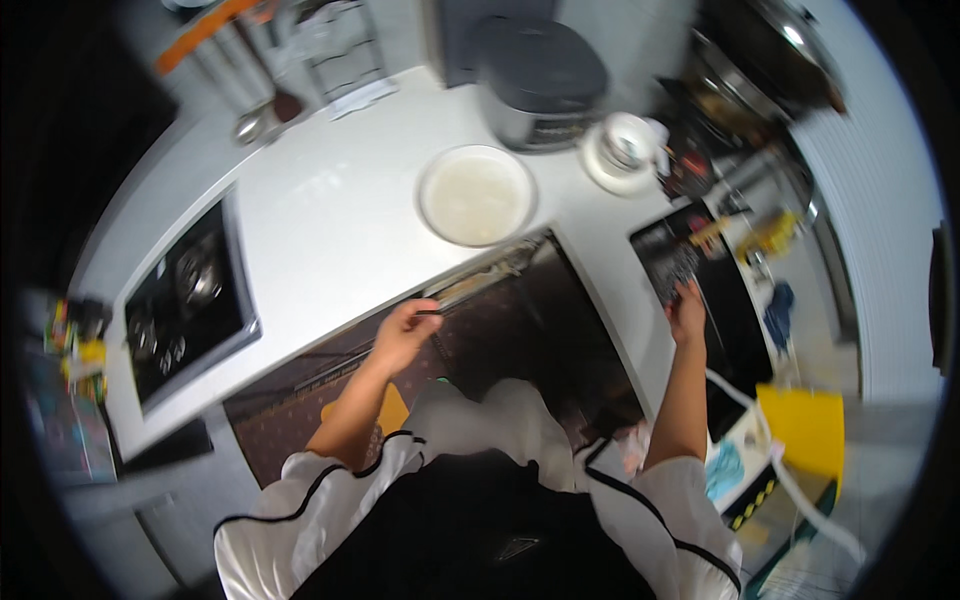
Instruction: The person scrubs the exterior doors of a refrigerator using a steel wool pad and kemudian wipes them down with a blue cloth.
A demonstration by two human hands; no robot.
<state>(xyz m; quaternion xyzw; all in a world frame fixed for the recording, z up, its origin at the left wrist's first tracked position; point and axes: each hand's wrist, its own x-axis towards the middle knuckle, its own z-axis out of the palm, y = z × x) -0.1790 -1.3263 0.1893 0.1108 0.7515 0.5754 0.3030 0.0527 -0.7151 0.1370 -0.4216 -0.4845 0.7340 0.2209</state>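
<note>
My left hand (407,334) is in front of the counter edge, thumb and fingers pinched around a thin dark object (428,312) too small to identify. My right hand (685,311) reaches over the black sink (739,352) on the right, its fingertips at a grey, speckled patch (677,268) that is blurred; whether they grip anything does not show. A round, pale-rimmed bowl (477,196) with cloudy whitish liquid stands on the white counter (322,247), beyond both hands. Right of it, a small bowl (628,141) rests on a white dish (600,174).
A grey rice cooker (541,90) stands behind the bowl. At the left is a black gas hob (187,292); a ladle (250,127) and other utensils hang from an orange rack (202,34). Pots (750,67) crowd the back right. A yellow panel (806,435) and a pale hose (810,502) are at the lower right.
</note>
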